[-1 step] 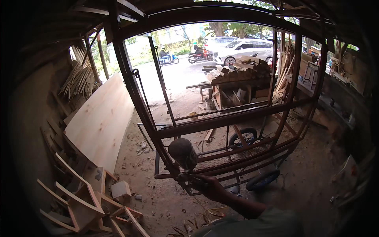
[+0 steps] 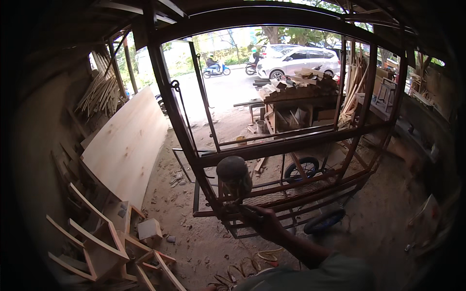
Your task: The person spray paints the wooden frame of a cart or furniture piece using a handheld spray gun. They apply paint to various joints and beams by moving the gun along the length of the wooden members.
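one hand was found engaged: the right hand (image 2: 264, 222), reaching forward from the lower edge on a bent forearm, was closed around the handle of a spray gun (image 2: 234, 184). the grip appeared firm, fingers wrapped on the handle (whether any finger pressed a trigger could not be told, the area being dark). the left hand could not be made out, so its grip was not assessed.

the spray gun was carried upright with its rounded cup uppermost, presumably so that the contents would feed downward without spilling. it stood in line with the near left corner of a dark brown frame (image 2: 291, 145); whether the two touched could not be determined from this angle. the arm was extended, probably to keep the sleeve (image 2: 315, 274) clear of the bars.

the frame stood on the dirt floor with two spoked wheels, a far wheel (image 2: 302, 169) and a near wheel (image 2: 324, 221), likely fitted for rolling. a coiled hose (image 2: 256, 266) lay below the hand, its slack seemingly left for reach.

to the left, a pale wooden panel (image 2: 128, 145) was propped at a slant, apparently to save floor space, with light wooden furniture frames (image 2: 104, 237) heaped before it.
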{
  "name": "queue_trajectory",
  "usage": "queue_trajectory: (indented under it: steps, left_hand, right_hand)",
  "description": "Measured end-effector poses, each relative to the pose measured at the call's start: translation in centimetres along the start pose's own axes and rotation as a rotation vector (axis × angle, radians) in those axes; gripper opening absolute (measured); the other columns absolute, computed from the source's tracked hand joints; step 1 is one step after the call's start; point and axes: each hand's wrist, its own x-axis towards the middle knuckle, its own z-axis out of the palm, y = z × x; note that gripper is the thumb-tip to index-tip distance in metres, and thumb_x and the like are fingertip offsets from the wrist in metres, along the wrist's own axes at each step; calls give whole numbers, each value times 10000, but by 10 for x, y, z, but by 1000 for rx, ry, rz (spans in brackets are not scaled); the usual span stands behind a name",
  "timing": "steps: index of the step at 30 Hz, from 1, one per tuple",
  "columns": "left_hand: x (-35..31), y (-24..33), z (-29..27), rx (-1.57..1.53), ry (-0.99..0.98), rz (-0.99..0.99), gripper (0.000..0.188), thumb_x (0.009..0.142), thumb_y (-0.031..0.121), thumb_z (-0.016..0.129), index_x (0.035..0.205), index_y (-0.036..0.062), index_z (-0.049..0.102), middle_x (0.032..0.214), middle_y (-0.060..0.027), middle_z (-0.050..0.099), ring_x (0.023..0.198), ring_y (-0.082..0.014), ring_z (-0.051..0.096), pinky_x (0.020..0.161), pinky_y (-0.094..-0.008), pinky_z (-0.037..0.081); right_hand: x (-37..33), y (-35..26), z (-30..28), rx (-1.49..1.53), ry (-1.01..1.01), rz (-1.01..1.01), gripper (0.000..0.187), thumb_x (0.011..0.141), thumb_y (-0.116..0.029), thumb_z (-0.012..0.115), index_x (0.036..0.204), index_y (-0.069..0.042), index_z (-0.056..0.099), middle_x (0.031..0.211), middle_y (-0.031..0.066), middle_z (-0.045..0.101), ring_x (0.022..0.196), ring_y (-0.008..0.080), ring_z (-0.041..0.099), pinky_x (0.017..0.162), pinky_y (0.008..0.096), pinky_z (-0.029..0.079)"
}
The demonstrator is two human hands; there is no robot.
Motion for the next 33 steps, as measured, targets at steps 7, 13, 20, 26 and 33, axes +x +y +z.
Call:
queue_trajectory:
  steps: [7,13,20,26,33]
  left_hand:
    - [33,-35,-8,58,123,257,550,910,560,619,1206,98,654,1016,-178,707,940,-323,672,831,-423,513]
    - [-16,-5,-49,322,44,127,550,862,596,639,1081,99,723,945,-190,718,885,-351,684,788,-457,520]
    - [-30,-15,-40,313,6,237,589,847,606,658,995,40,723,916,-211,716,855,-371,687,754,-477,520]
    - [-27,4,-39,266,-18,242,641,849,646,642,997,27,711,904,-217,714,856,-372,685,752,-473,516]
    - [-17,55,-34,266,-31,347,643,851,656,631,981,31,713,887,-220,709,841,-376,680,740,-478,509]
  right_hand:
    - [44,-90,-9,90,355,-110,290,905,-105,725,1170,3,680,848,35,704,630,58,627,518,222,489]
    - [85,-194,-6,-78,468,-247,381,909,-116,696,1276,-26,646,887,60,708,624,49,616,537,233,496]
    - [143,-255,-7,-216,586,-702,278,917,-193,712,1143,-31,707,761,34,692,577,32,576,497,230,436]
    - [147,-279,-42,-56,579,-474,325,906,-312,742,1072,-36,697,770,19,684,467,65,544,418,250,387]
    - [116,-270,-126,-87,732,-392,333,896,-287,762,1137,-69,690,676,-33,612,408,34,466,380,217,346]
